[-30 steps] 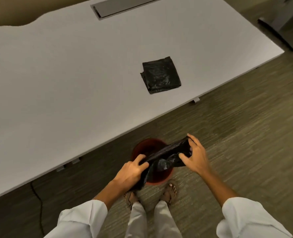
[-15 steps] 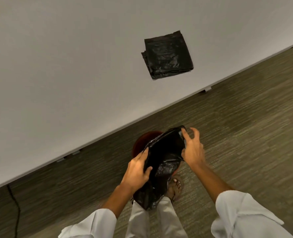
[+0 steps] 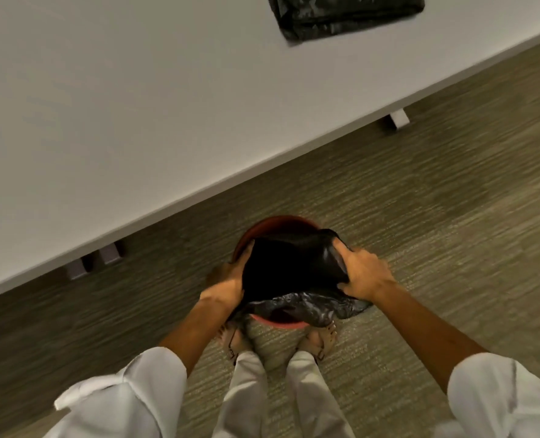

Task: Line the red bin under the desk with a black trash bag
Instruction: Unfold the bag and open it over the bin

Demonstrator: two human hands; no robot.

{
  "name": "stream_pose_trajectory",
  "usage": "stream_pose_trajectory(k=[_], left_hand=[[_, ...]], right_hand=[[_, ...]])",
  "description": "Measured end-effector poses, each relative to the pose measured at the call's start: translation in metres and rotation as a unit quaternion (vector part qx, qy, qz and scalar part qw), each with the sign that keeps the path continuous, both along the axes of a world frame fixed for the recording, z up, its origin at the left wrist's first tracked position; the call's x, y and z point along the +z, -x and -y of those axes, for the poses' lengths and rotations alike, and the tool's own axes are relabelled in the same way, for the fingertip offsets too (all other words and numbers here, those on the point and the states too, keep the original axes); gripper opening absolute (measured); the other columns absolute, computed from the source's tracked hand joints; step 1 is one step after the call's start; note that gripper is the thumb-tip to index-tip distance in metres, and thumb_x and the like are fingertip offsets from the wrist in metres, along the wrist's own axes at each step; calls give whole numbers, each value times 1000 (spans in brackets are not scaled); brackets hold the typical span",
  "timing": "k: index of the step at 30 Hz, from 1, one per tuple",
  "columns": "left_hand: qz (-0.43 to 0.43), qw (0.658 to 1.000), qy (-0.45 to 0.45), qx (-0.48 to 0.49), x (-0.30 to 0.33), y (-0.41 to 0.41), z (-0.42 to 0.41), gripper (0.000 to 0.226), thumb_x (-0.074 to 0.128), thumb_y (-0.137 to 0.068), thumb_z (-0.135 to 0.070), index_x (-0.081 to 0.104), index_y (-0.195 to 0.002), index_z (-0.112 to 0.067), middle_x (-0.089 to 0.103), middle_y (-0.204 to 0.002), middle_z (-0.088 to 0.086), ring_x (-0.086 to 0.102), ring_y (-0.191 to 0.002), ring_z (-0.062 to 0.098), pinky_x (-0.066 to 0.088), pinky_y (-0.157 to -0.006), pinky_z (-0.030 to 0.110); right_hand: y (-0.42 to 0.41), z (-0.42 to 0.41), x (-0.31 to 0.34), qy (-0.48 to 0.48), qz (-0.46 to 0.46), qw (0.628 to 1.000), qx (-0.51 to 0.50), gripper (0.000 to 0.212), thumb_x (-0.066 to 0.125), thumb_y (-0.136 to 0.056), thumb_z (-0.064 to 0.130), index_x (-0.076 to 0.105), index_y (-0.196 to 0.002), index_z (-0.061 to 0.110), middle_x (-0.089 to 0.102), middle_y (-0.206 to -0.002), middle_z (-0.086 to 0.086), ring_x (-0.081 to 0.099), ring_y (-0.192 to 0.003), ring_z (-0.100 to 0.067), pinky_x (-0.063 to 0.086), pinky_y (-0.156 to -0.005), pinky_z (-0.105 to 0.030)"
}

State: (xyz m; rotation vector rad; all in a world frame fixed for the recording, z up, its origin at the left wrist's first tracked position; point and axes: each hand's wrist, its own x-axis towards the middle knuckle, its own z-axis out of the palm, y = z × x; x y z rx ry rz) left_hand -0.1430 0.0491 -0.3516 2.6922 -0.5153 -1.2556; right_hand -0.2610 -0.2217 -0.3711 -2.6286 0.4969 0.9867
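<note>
A round red bin (image 3: 275, 223) stands on the carpet just in front of my feet, a little out from the desk edge. A black trash bag (image 3: 291, 270) is spread open over the bin's mouth and covers most of it. My left hand (image 3: 226, 284) grips the bag's left edge at the bin's left rim. My right hand (image 3: 362, 273) grips the bag's right edge over the right rim. A crumpled part of the bag drapes over the near rim. The bin's inside is hidden by the bag.
The white desk (image 3: 136, 121) fills the upper left, its edge running diagonally above the bin. A folded stack of black bags (image 3: 344, 14) lies on the desk at the top. Desk brackets (image 3: 400, 119) stick out under the edge. Grey-green carpet (image 3: 452, 200) lies all around.
Both hands have dropped from chest height down to the bin, and the bag's mouth now spreads wide over the rim. My view has tilted down and moved closer.
</note>
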Motion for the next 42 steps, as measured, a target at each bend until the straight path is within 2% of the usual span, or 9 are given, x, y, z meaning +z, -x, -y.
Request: stream_pose_trajectory(k=[4,7,12,19,22,26,35,38,42], left_hand=[[55,997,-3,47,-42,-8,4,61,43,-99,-23,20,-149,-50,63,-107,9,44,-62,14,31,-60,24],[110,993,-10,-43,-78,-12,2,80,51,-90,-9,14,-154,-40,68,-95,12,61,-72,26,36,-59,26],[95,994,-19,-41,-120,-40,15,87,49,-89,-1,6,-153,-41,51,-81,10,47,-56,20,38,-53,30],[113,993,-21,-24,-155,-76,23,83,47,-92,-4,7,-153,-43,46,-91,10,45,-59,20,32,-46,29],[72,997,-1,-32,-174,-91,21,78,48,-92,-5,17,-154,-38,61,-111,15,62,-83,28,52,-66,35],[-9,999,25,-32,-191,-98,8,60,49,-92,-13,39,-147,-36,57,-138,16,58,-117,35,50,-94,40],[26,979,176,102,-191,-45,-50,32,45,-101,-15,60,-128,-7,69,-119,18,65,-108,32,49,-86,35],[22,969,202,143,-191,-19,-67,34,55,-97,-27,60,-127,-10,67,-111,-2,64,-106,18,45,-78,24],[-99,935,243,240,-188,14,-85,45,83,-72,-11,62,-108,-29,71,-98,-30,63,-96,-6,47,-81,14]], right_hand=[[-1,12,-40,-80,28,996,-28,74,63,-85,55,36,-148,26,69,-110,-16,64,-105,-38,56,-84,-44],[-6,25,-70,-45,33,998,-8,55,54,-93,50,49,-139,21,70,-110,-17,66,-103,-38,56,-83,-45],[-25,46,-105,-17,9,999,38,68,58,-91,37,31,-153,25,65,-119,-19,63,-105,-39,53,-82,-41],[-64,53,-131,-43,57,997,17,48,42,-99,35,40,-147,34,68,-125,-14,65,-109,-40,55,-86,-49],[-70,62,-141,-14,56,998,13,41,35,-104,38,48,-143,39,71,-116,-10,68,-100,-36,56,-78,-44],[-60,62,-156,-4,8,1000,19,38,35,-104,33,55,-135,41,72,-112,-6,67,-95,-30,51,-70,-37],[20,39,-165,-93,105,983,-120,37,44,-99,11,63,-130,16,73,-108,-24,69,-95,-42,54,-81,-43],[44,35,-170,-107,107,975,-163,32,45,-99,10,63,-125,14,73,-104,-23,69,-92,-40,53,-80,-41],[75,23,-165,-169,127,934,-288,44,49,-96,-1,57,-137,14,69,-115,-10,64,-109,-29,49,-93,-36]])
